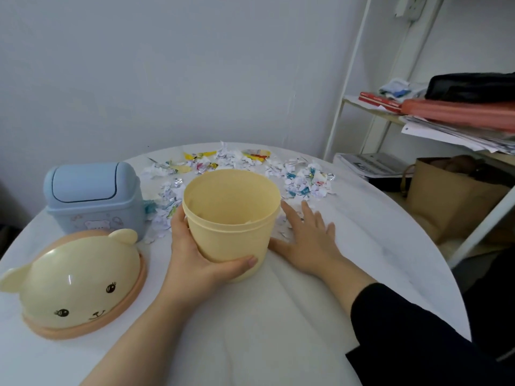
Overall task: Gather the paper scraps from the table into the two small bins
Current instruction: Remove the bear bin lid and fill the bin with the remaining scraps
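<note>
On the white table (376,246) our left hand (195,260) grips the yellow bin (231,218), tilted toward us. Our right hand (303,238) lies flat and empty beside it, touching paper scraps (303,182) strewn behind; the blue bin (92,196) stands left.

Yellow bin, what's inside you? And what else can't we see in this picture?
Head view only:
- Yellow bin: its bottom is hidden by its own near wall; only a pale bit shows inside.
- Blue bin: its closed flap hides the inside.
- Paper scraps: print too small to read; some lie behind the yellow bin.
- Left hand: fingers hidden behind the bin.
- Right hand: its palm covers whatever is under it.
</note>
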